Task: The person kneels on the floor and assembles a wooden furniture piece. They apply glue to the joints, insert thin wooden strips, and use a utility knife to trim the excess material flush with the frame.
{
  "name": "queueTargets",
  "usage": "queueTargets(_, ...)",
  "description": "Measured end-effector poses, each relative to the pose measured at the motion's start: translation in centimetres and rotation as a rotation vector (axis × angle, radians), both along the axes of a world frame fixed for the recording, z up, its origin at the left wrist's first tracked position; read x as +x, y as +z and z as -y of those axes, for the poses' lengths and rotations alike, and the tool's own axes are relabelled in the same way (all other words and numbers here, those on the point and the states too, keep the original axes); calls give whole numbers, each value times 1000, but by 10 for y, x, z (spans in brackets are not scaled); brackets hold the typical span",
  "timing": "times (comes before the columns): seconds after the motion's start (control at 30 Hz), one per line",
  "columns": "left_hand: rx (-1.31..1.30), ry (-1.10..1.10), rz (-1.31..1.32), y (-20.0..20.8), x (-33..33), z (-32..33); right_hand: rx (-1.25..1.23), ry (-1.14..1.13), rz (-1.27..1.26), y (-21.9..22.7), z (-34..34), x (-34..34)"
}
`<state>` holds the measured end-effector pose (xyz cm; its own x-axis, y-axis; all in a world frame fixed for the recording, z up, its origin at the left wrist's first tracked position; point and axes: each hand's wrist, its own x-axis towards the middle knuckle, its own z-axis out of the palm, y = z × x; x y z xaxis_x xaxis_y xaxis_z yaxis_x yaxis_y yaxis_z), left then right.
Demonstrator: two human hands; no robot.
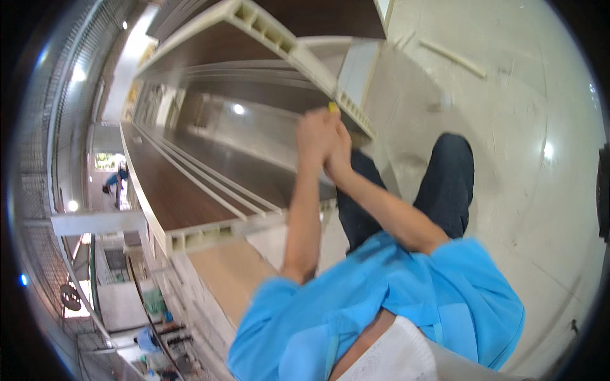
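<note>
Yellow piece (pixel 332 106): one, small, showing just past the fingertips, near the hollow-celled edge of the upper panel; its kind cannot be read from where I stand.
Left hand (pixel 312 134): one, brought against its partner, fingers curled; blurred.
Right hand (pixel 339 147): one, touching the left, fingers bent inward; forearm slanting in across the body.
Grip: both hands together; whether each is clamped on the yellow piece, or touches a panel, I cannot tell.
Upper panel (pixel 219 52): dark brown face, cream cellular edge, slanting down toward the floor side.
Lower panel (pixel 166 195): dark brown, pale lines running lengthwise, cream cells at its near end.
Floor (pixel 540 203): pale, glossy, with a cream stick (pixel 452 58) lying on it.
Handling note: in my judgement, best done with wrists in line, pressure even from both hands, fingers clear of the edge's open cells, and eyes on the yellow piece.
</note>
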<state>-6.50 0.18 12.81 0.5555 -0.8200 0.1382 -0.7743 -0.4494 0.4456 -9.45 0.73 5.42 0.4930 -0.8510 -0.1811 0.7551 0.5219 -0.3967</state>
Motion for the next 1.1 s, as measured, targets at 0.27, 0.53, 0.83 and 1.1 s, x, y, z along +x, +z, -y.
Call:
queueTargets(0.27, -223, -11, 109, 42, -1, 6, -264, 1, 82, 38, 17, -3)
queueTargets(0.53, -80, 114, 62, 95, -5, -2, -204, 36, 89, 71, 6, 23)
queueTargets(0.83, -157, 79, 4, 86, 10, -3, -258, 5, 44, 68, 5, 24)
queueTargets(1.1, 115, 24, 39, 28, 24, 3, -125, -74, -121, 20, -12, 26)
